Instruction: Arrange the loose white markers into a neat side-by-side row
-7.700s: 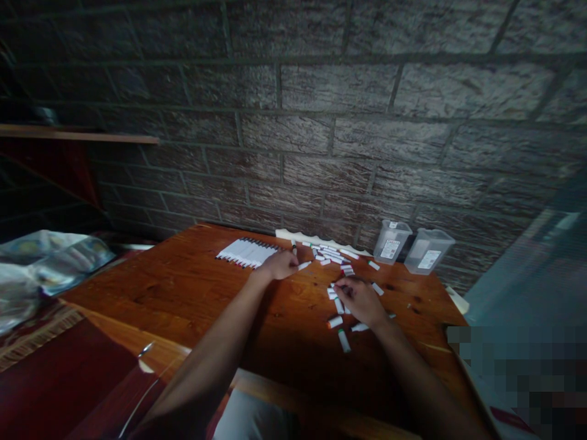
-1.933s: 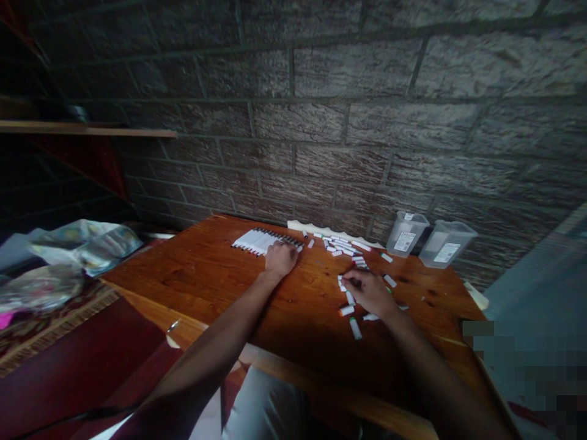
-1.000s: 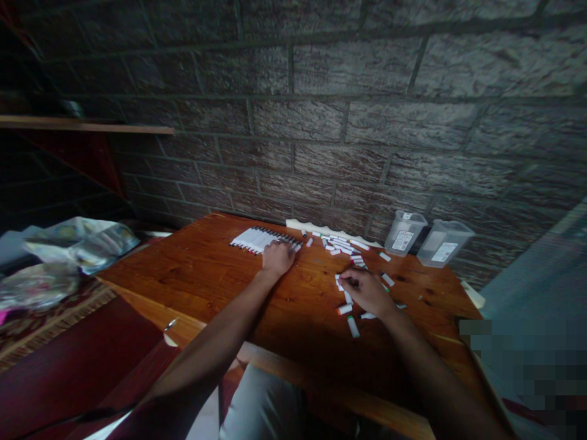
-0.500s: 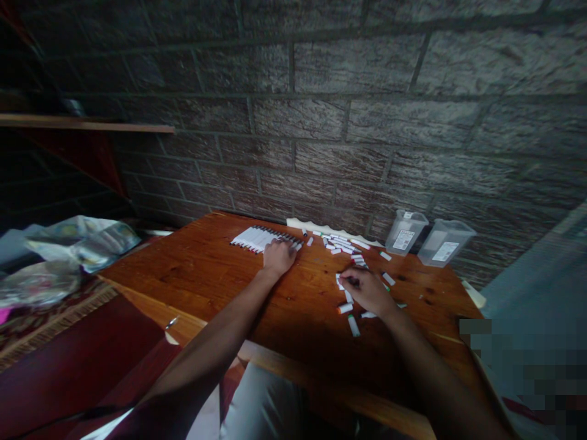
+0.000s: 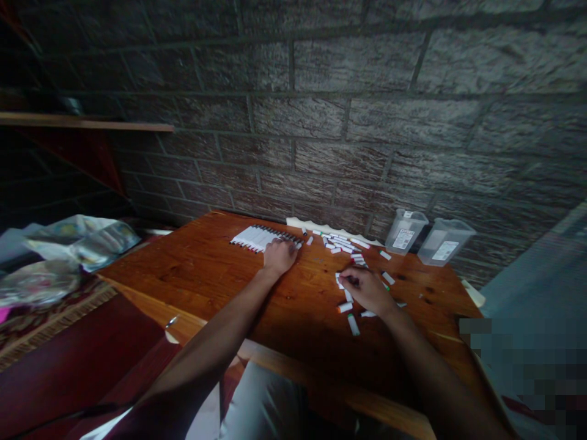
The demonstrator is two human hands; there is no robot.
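Observation:
A row of white markers (image 5: 257, 237) with dark upper ends lies side by side on the wooden table. Over the row's right end rests my left hand (image 5: 279, 255), its fingers bent round the last markers. My right hand (image 5: 367, 288) is closed in a pinch among scattered short white marker caps with coloured ends. What sits between its fingertips is mostly hidden. Just left of those fingertips is a white cap (image 5: 338, 280). Nearer me lie an orange-ended cap (image 5: 345, 308) and a green-ended cap (image 5: 353, 324). Behind, more white pieces (image 5: 340, 243) form a loose pile.
Two clear plastic containers (image 5: 446, 243) with labels stand at the table's back right. A white wavy-edged strip (image 5: 316, 227) lies along the brick wall (image 5: 321, 122). Left of the wooden table (image 5: 183, 269) are plastic bags (image 5: 82, 241), and a shelf (image 5: 87, 123) juts out above.
Almost nothing differs. Both hands stay where they were, with the left still on the marker row and the right still pinched among the caps.

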